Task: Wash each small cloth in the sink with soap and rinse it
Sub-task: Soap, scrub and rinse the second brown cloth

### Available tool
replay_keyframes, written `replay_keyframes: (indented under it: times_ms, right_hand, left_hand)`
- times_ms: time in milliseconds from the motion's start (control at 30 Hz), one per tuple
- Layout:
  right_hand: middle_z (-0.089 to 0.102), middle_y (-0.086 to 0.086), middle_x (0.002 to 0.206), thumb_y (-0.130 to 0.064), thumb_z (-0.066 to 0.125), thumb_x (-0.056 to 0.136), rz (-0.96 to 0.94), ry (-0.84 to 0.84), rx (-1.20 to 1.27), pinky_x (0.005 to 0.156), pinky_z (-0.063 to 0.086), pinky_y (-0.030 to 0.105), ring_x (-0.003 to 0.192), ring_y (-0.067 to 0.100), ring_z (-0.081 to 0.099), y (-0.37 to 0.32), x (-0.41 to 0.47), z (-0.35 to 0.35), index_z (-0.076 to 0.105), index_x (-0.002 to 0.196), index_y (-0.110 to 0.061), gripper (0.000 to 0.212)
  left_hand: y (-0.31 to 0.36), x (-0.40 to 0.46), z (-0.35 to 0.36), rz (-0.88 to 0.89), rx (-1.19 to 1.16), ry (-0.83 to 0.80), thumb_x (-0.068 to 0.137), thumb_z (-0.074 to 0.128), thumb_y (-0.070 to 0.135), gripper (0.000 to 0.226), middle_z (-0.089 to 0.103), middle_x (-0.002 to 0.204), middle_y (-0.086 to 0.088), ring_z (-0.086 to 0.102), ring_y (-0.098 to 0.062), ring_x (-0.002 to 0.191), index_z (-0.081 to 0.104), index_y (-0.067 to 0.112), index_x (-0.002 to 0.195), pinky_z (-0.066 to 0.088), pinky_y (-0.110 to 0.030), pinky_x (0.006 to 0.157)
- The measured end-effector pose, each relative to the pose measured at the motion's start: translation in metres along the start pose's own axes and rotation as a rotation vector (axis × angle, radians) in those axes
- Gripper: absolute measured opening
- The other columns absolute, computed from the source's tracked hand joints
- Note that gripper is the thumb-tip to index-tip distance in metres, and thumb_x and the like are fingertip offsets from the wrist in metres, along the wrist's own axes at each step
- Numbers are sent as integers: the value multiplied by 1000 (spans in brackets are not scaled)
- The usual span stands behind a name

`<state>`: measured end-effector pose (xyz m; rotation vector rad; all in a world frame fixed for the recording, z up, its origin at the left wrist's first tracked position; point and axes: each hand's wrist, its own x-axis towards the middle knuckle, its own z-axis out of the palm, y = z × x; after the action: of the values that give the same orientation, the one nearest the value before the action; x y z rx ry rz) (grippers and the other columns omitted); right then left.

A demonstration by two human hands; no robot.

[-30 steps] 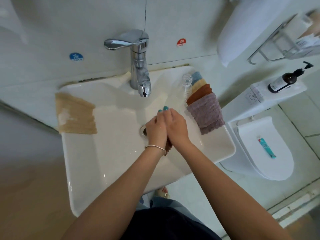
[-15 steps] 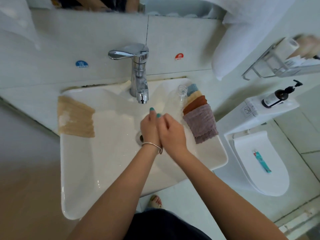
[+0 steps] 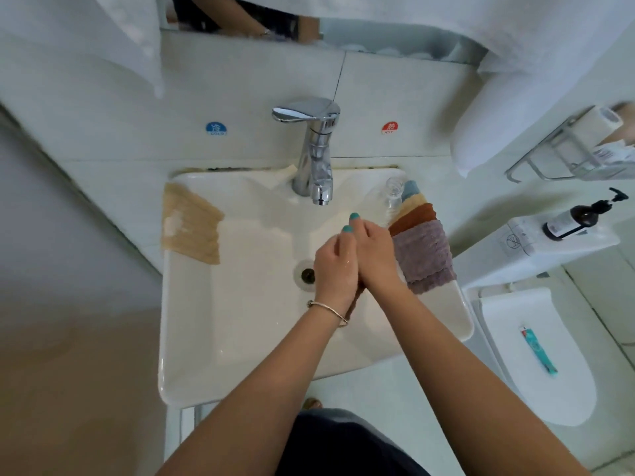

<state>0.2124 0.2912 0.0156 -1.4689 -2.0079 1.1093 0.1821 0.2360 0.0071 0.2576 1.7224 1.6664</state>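
My left hand [image 3: 335, 269] and my right hand [image 3: 376, 257] are pressed together over the white sink [image 3: 240, 331], just right of the drain [image 3: 307, 274]. A small dark brown cloth [image 3: 357, 295] is squeezed between the palms; only a sliver shows below them. A stack of folded small cloths [image 3: 424, 250], purple on top with brown, yellow and blue behind, lies on the sink's right rim. A beige cloth [image 3: 190, 228] is spread on the left rim. No water comes from the chrome faucet [image 3: 316, 156].
A clear bottle [image 3: 388, 197] lies on the rim beside the cloth stack. To the right is a toilet [image 3: 536, 355] with a teal tube [image 3: 537, 350] on its lid and a dark pump bottle [image 3: 577, 216] on the tank. White towels hang above.
The hands stay clasped on the cloth and rub it, the left hand sliding against the right. The camera has tilted up, showing more wall and mirror.
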Motion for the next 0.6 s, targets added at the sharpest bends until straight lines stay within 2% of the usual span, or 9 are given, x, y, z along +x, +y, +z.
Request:
replay_keyframes:
  times_ms: [67, 133, 200, 233, 333, 433, 500, 567, 600]
  right_hand:
    - [47, -7, 51, -33, 47, 98, -53, 24, -42, 57, 34, 36, 52, 13, 41, -9, -5, 0, 40, 58, -22, 42]
    - [51, -3, 57, -40, 46, 100, -236, -41, -193, 55, 37, 38, 55, 19, 48, -16, -30, 1, 36, 63, -24, 41]
    - [53, -1, 58, -42, 44, 100, -323, -96, -312, 56, 39, 38, 57, 23, 52, -16, -37, -2, 36, 65, -24, 40]
    - [52, -1, 59, -40, 44, 100, -270, -83, -322, 56, 38, 37, 58, 22, 51, -13, -26, -4, 37, 65, -22, 40]
    - [47, -5, 57, -37, 43, 99, -50, 19, -151, 59, 35, 37, 55, 14, 43, -10, 8, -8, 41, 62, -20, 41]
    - [53, 0, 60, -39, 43, 100, -195, -33, -224, 55, 38, 40, 57, 20, 50, -6, -18, -4, 41, 68, -18, 38]
    - [55, 2, 60, -41, 43, 101, -280, -97, -314, 56, 41, 41, 59, 26, 54, -5, -35, -7, 40, 70, -20, 37]
    - [53, -2, 59, -39, 45, 100, -135, -13, -280, 57, 41, 39, 59, 22, 52, 0, -12, -13, 41, 66, -20, 39]
    - [51, -4, 57, -36, 47, 98, -41, 47, -175, 58, 39, 38, 57, 18, 48, -1, 0, -18, 42, 63, -19, 40]
  left_hand:
    - [11, 6, 0, -43, -51, 22, 99, 45, 33, 44, 57, 57, -4, 54, -20, 58, 56, 9, 63, 44, -34, 57]
    - [14, 24, -9, -127, -135, 53, 101, 45, 30, 56, 48, 44, 5, 45, -20, 52, 52, 16, 47, 39, -34, 60]
    - [11, 27, -11, -120, -48, -9, 102, 43, 23, 59, 43, 42, 7, 45, -24, 57, 48, 19, 43, 36, -32, 61]
    - [9, 21, -8, -92, 19, -52, 102, 42, 23, 53, 46, 47, 4, 50, -24, 60, 50, 20, 50, 39, -31, 59]
    - [11, 4, 5, -72, -49, -59, 100, 43, 32, 41, 57, 59, -3, 56, -18, 56, 55, 14, 65, 44, -27, 49]
    - [7, 17, -3, -22, -61, 17, 102, 42, 28, 39, 58, 68, -5, 53, -19, 62, 57, 8, 71, 43, -30, 60]
    - [4, 21, -7, 2, 28, -28, 104, 37, 19, 31, 55, 78, -9, 50, -13, 59, 60, 6, 86, 42, -28, 65]
    - [4, 12, 4, -43, 47, -123, 104, 39, 20, 32, 57, 69, -4, 52, -6, 48, 57, 12, 79, 47, -30, 51]
    - [7, 7, 10, -70, 37, -149, 103, 41, 24, 35, 56, 61, -4, 53, -9, 43, 56, 13, 73, 46, -32, 43]
